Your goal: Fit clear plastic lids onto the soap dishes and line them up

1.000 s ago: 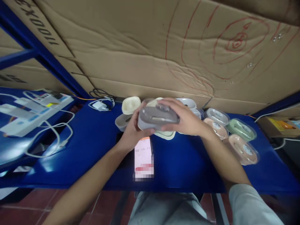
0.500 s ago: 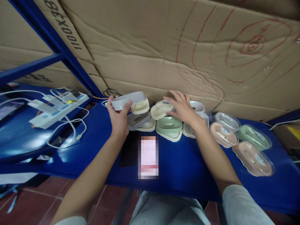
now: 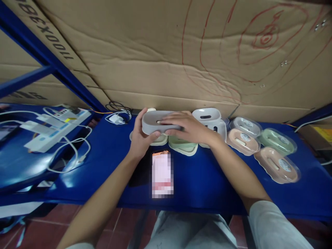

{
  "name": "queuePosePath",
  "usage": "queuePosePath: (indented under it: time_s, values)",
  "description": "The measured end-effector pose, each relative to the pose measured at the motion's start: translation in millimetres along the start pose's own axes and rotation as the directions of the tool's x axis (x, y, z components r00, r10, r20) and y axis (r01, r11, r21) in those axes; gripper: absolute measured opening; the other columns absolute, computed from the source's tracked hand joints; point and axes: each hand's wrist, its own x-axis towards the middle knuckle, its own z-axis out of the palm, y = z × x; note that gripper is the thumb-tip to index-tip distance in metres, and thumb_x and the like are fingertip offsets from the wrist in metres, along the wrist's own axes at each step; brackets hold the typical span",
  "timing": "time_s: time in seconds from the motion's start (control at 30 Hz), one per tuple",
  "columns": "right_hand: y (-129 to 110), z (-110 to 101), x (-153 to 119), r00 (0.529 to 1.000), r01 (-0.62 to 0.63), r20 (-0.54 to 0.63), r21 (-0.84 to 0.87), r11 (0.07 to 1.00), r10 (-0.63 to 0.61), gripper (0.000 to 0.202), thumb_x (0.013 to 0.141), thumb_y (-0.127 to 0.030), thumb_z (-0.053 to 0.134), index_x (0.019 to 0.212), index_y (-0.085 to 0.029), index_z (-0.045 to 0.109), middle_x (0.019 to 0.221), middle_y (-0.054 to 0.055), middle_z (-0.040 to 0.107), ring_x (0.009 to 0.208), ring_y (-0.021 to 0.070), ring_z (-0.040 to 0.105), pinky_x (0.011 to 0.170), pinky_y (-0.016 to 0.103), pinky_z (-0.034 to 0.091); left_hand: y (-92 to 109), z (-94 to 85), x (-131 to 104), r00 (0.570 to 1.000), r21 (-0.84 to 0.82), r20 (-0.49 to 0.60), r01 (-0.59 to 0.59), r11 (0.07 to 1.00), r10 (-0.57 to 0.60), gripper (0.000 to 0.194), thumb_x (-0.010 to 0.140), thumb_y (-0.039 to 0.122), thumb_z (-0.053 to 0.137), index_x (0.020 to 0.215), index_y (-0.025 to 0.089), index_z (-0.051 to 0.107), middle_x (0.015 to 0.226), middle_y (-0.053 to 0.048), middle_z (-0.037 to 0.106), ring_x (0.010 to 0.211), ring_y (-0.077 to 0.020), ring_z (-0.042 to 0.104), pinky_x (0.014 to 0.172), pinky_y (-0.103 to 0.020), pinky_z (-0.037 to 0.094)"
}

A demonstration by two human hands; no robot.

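Note:
My left hand (image 3: pixel 142 138) grips the left end of a grey oval soap dish (image 3: pixel 149 129), with its thumb along the front wall. My right hand (image 3: pixel 185 126) is on the dish's right end, fingers reaching into the hollow and thumb at the front. A small pale piece (image 3: pixel 158 121) shows at the slot in the dish floor. Just behind the dish, the top of a cream part (image 3: pixel 151 110) is visible. Below the hands are a cream dish part (image 3: pixel 161 140) and a green soap dish (image 3: pixel 183 145), both partly covered.
White dishes (image 3: pixel 206 113) stand right of my right hand. Farther right are lidded peach (image 3: pixel 243 141), green (image 3: pixel 277 141) and clear-topped grey dishes (image 3: pixel 245 126). A phone (image 3: pixel 162 174) lies in front. A power strip (image 3: pixel 57 129) with cables is at left; cardboard (image 3: pixel 145 79) rises behind.
My left hand has carried the grey dish right and turned its hollow into view. My right hand has moved left from the cream part onto the dish. The camera view has shifted slightly.

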Motion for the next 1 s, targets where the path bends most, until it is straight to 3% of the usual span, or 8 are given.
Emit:
queuePosePath:
  time_s: [0.13, 0.23, 0.4, 0.53, 0.67, 0.77, 0.9, 1.0]
  values:
    - [5.5, -2.5, -0.2, 0.995, -0.016, -0.092, 0.096, 0.995, 0.025, 0.04, 0.112, -0.05, 0.056, 0.131, -0.023, 0.077, 0.133, 0.006, 0.08, 0.122, 0.024, 0.072, 0.106, 0.038, 0.05, 2.9, 4.6, 1.6, 1.0, -0.015, 0.006, -0.023, 1.0, 0.023, 0.097, 0.079, 0.07, 0.091, 0.159, 0.035, 0.049, 0.155, -0.013, 0.061, 0.139, -0.034, 0.065, 0.114, -0.049, 0.059]
    - [11.2, -8.7, -1.4, 0.98, -0.084, -0.169, 0.126, 0.988, 0.104, 0.04, 0.111, -0.052, 0.053, 0.122, -0.022, 0.079, 0.114, 0.005, 0.082, 0.102, 0.0225, 0.074, 0.09, 0.035, 0.054, 6.8, 8.0, 1.7, 1.0, 0.01, -0.024, -0.016, 1.0, 0.016, 0.093, 0.078, 0.065, 0.093, 0.155, 0.033, 0.052, 0.157, -0.012, 0.059, 0.145, -0.0351, 0.061, 0.119, -0.052, 0.055]
    - [35.3, -18.5, -8.8, 0.962, -0.159, -0.244, -0.119, 0.98, 0.126, 0.038, 0.11, -0.047, 0.056, 0.124, -0.021, 0.079, 0.125, 0.01, 0.082, 0.118, 0.0287, 0.073, 0.105, 0.043, 0.051, 8.7, 8.4, 4.1, 0.987, 0.001, -0.147, 0.069, 0.998, -0.068, 0.072, 0.083, 0.057, 0.093, 0.139, 0.03, 0.058, 0.144, -0.01, 0.066, 0.131, -0.0286, 0.069, 0.112, -0.047, 0.061]
    - [55.6, -15.7, -15.4, 0.962, -0.264, -0.151, -0.28, 0.923, 0.229, 0.033, 0.11, -0.042, 0.058, 0.128, -0.023, 0.078, 0.133, 0.011, 0.08, 0.128, 0.0328, 0.07, 0.111, 0.05, 0.047, 8.5, 8.2, 6.3, 0.976, 0.026, -0.217, 0.039, 0.999, -0.033, 0.073, 0.078, 0.054, 0.097, 0.133, 0.029, 0.057, 0.137, -0.008, 0.065, 0.125, -0.0255, 0.069, 0.108, -0.043, 0.062]
    - [57.7, -12.6, -16.3, 0.947, -0.307, -0.206, -0.363, 0.88, 0.246, 0.033, 0.109, -0.037, 0.06, 0.135, -0.023, 0.075, 0.146, 0.013, 0.072, 0.139, 0.0355, 0.063, 0.123, 0.061, 0.033, 10.5, 9.1, 5.8, 0.965, 0.072, -0.257, -0.027, 0.997, 0.045, 0.072, 0.08, 0.054, 0.096, 0.133, 0.029, 0.054, 0.139, -0.008, 0.061, 0.129, -0.0255, 0.067, 0.115, -0.045, 0.057]
    - [44.1, -13.3, -14.4, 0.95, -0.285, -0.223, -0.346, 0.894, 0.217, 0.039, 0.111, -0.038, 0.058, 0.144, -0.024, 0.07, 0.155, 0.013, 0.066, 0.146, 0.034, 0.058, 0.125, 0.057, 0.033, 12.9, 7.8, 4.7, 0.953, 0.113, -0.296, -0.039, 0.993, 0.071, 0.068, 0.085, 0.056, 0.092, 0.134, 0.03, 0.053, 0.139, -0.007, 0.059, 0.129, -0.0242, 0.066, 0.117, -0.044, 0.055]
    - [18.5, -7.5, -9.0, 0.979, -0.131, -0.187, -0.272, 0.953, 0.082, 0.057, 0.11, -0.05, 0.06, 0.161, -0.024, 0.055, 0.171, 0.013, 0.049, 0.158, 0.0309, 0.045, 0.128, 0.051, 0.034, 16.8, 6.7, 2.1, 0.98, 0.147, -0.186, -0.046, 0.988, 0.073, 0.062, 0.09, 0.061, 0.085, 0.135, 0.03, 0.055, 0.143, -0.008, 0.06, 0.134, -0.0267, 0.063, 0.119, -0.046, 0.053]
    - [8.8, -0.5, -3.2, 0.997, -0.008, -0.078, -0.211, 0.977, -0.008, 0.043, 0.112, -0.047, 0.058, 0.148, -0.027, 0.067, 0.162, 0.009, 0.061, 0.151, 0.0274, 0.053, 0.125, 0.047, 0.038, 16.4, 7.9, 0.6, 0.991, 0.192, -0.09, -0.083, 0.978, 0.102, 0.06, 0.094, 0.063, 0.079, 0.138, 0.029, 0.056, 0.147, -0.009, 0.062, 0.139, -0.0289, 0.061, 0.122, -0.049, 0.05]
